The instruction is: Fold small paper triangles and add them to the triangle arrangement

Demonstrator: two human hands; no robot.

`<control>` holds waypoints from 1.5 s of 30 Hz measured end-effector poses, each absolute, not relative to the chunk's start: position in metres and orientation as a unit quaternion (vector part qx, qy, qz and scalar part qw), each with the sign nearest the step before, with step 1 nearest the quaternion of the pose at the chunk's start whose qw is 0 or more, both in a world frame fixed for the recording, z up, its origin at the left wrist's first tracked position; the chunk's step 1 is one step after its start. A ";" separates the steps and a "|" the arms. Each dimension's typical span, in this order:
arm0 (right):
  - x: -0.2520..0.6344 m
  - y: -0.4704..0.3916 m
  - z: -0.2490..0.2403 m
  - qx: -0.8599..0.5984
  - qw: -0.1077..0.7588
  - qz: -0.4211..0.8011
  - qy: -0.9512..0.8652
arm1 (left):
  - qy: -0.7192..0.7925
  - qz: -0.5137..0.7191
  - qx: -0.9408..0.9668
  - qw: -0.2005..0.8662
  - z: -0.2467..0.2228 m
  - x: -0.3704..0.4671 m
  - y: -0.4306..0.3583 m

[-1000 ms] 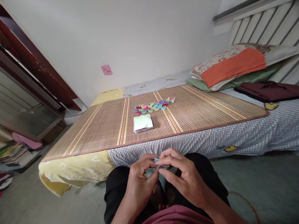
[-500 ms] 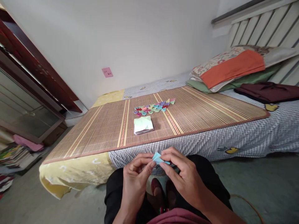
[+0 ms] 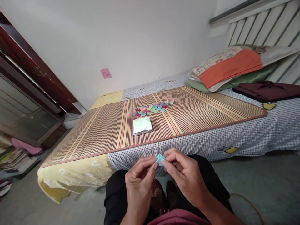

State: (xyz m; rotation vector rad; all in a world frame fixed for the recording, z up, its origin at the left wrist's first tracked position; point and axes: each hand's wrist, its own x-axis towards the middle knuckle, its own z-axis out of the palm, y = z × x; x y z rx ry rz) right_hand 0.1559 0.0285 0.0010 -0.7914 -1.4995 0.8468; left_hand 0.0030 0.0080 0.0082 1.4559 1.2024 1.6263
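A small piece of folded light-blue paper (image 3: 160, 159) is held above my lap, pinched from both sides. My left hand (image 3: 142, 175) grips its left edge between thumb and fingers. On the other side my right hand (image 3: 184, 173) has its right edge, thumb in front and fingers behind, covering part of the paper. Beyond my hands, on the bamboo mat (image 3: 103, 131), lies a stack of pale green paper (image 3: 142, 125). Just behind that stack, small folded paper pieces (image 3: 152, 108) in many colours are lined up in rows.
The mat covers a bed with a checked sheet (image 3: 187, 150) and a yellow cloth (image 3: 77, 175). Pillows (image 3: 232, 68) and a folded maroon cloth (image 3: 269, 90) lie at the right, by a radiator (image 3: 264, 25). Books (image 3: 16, 161) are piled on the left.
The blue paper has been turned and folded more compactly between my fingers; its pointed right corner no longer sticks out. Both hands remain on it, and the view has shifted slightly.
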 end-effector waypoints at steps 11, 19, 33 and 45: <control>0.155 0.029 0.000 -0.375 0.596 0.350 -0.618 | 0.475 0.613 0.513 0.370 0.006 0.007 0.006; 0.154 0.028 0.002 -0.381 0.568 0.364 -0.632 | 0.456 0.606 0.549 0.351 0.006 0.005 0.005; 0.161 0.029 0.002 -0.366 0.514 0.409 -0.659 | 0.479 0.609 0.519 0.360 0.016 -0.002 0.010; 0.157 0.028 -0.002 -0.338 0.563 0.283 -0.699 | 0.488 0.622 0.495 0.361 0.011 -0.007 0.010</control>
